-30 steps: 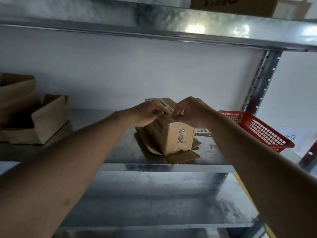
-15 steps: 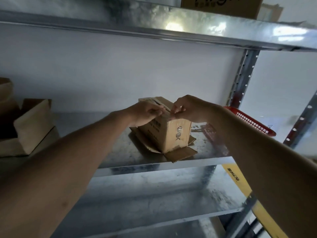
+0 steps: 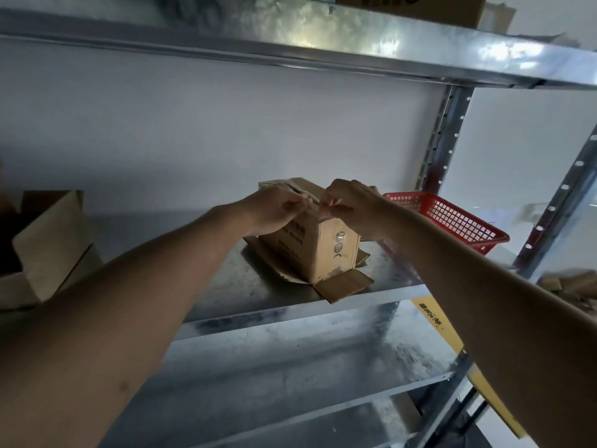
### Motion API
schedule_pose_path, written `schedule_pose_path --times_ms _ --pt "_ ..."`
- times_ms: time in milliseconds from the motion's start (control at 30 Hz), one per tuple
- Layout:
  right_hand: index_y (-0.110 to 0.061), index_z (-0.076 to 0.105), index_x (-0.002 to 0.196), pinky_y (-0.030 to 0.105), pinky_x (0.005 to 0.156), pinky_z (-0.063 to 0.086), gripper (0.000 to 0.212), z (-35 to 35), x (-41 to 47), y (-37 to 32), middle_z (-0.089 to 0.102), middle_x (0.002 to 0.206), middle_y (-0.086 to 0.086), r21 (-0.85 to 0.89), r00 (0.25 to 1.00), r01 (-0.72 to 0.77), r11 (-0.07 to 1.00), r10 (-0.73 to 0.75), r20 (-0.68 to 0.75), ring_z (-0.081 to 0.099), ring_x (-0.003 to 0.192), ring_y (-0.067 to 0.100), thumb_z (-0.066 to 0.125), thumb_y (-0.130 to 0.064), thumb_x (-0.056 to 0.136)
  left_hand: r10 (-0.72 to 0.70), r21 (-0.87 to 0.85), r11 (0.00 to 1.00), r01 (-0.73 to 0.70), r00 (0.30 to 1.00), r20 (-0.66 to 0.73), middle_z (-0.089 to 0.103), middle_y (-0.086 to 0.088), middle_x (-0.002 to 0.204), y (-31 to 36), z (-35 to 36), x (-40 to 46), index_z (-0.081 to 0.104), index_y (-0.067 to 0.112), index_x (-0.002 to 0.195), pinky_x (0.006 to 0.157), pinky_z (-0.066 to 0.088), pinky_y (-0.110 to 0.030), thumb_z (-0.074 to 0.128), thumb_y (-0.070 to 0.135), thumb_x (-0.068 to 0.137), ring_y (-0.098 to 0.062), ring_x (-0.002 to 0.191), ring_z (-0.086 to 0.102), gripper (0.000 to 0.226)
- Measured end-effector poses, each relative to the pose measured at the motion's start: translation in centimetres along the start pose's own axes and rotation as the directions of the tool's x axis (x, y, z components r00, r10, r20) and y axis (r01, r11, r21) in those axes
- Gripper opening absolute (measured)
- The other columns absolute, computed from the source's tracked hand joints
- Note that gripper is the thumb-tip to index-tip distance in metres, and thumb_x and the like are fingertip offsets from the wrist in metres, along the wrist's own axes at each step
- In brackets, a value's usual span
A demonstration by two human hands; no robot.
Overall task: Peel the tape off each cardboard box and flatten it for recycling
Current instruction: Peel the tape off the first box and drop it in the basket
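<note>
Cardboard box [image 3: 318, 244] stands upright on the metal shelf [image 3: 226, 286], its bottom flaps splayed flat around its base and its long axis running away from us toward the wall. We take the box as our landmark: our left hand [image 3: 274, 210] presses on its near top edge from the left side, and our right hand [image 3: 350, 205] meets it from the right, fingertips pinched at the top seam. We judge the right grip is closed on a tape end, though the strip itself is too small to tell. Both hands are equally near. A red basket [image 3: 452, 221] sits just right of the box; another open box [image 3: 48, 240] lies well to its left.
</note>
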State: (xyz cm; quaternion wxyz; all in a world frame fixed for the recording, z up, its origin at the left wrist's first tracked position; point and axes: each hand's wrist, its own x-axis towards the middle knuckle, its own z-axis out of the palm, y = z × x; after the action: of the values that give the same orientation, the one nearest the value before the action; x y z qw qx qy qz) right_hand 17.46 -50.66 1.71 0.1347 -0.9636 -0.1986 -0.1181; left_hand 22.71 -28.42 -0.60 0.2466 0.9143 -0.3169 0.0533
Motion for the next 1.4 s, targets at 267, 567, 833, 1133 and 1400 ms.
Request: schedule_pose_path --times_ms 267,567,833,1133,1400 --pt "-0.032 0.065 0.094 0.027 0.079 0.052 0.007 0.4 -1.8 -1.2 0.067 0.095 -0.016 0.083 0.992 0.044 0.996 -0.033 -0.124 0.066 0.092 0.005 0.069 -0.030 0.099 0.029 0.057 0.998 -0.031 0.999 0.043 0.052 0.010 0.153 -0.8 0.0 0.4 0.061 0.039 0.141 0.115 0.039 -0.039 0.039 0.046 0.110 -0.015 0.141 0.045 0.039" --pt "-0.027 0.077 0.091 0.036 0.070 0.055 0.005 0.3 -1.7 -6.9 0.072 0.102 -0.004 -0.166 0.939 -0.247 0.955 0.193 -0.285 0.068 0.090 0.021 0.074 -0.032 0.092 0.082 -0.090 0.993 -0.071 0.989 0.125 0.065 0.003 0.128 -0.3 -0.6 0.5 0.071 0.028 0.117 0.112 0.042 -0.049 0.040 0.033 0.112 -0.018 0.126 0.056 0.033" --pt "-0.026 0.081 0.091 0.031 0.062 0.052 0.011 4.5 -4.0 -6.1 0.072 0.098 -0.008 0.019 0.801 -0.063 0.998 0.062 -0.596 0.066 0.078 0.014 0.077 -0.016 0.089 0.059 -0.006 0.998 -0.059 0.993 0.105 0.042 0.013 0.161 -1.2 -0.8 0.6 0.054 0.033 0.149 0.124 0.027 -0.043 0.036 0.044 0.111 -0.012 0.150 0.034 0.044" --pt "-0.011 0.062 0.095 0.046 0.081 0.065 0.009 4.6 -4.4 -3.6 0.078 0.098 0.005 0.683 0.832 0.016 0.730 0.370 -0.414 0.075 0.097 0.018 0.060 -0.010 0.104 0.005 -0.052 0.999 -0.005 1.000 -0.006 0.062 0.015 0.137 -0.4 -0.6 0.9 0.074 0.038 0.116 0.098 0.047 -0.038 0.051 0.067 0.096 -0.013 0.122 0.055 0.043" --pt "-0.019 0.064 0.082 0.036 0.072 0.056 0.023 3.9 -4.1 -3.4 0.071 0.084 -0.004 0.509 0.743 -0.169 0.844 0.448 -0.497 0.070 0.082 0.013 0.088 -0.018 0.079 0.012 0.041 0.999 -0.010 0.999 -0.044 0.063 0.006 0.121 1.2 0.3 0.4 0.066 0.034 0.110 0.103 0.045 -0.048 0.048 0.066 0.095 -0.018 0.115 0.057 0.040"
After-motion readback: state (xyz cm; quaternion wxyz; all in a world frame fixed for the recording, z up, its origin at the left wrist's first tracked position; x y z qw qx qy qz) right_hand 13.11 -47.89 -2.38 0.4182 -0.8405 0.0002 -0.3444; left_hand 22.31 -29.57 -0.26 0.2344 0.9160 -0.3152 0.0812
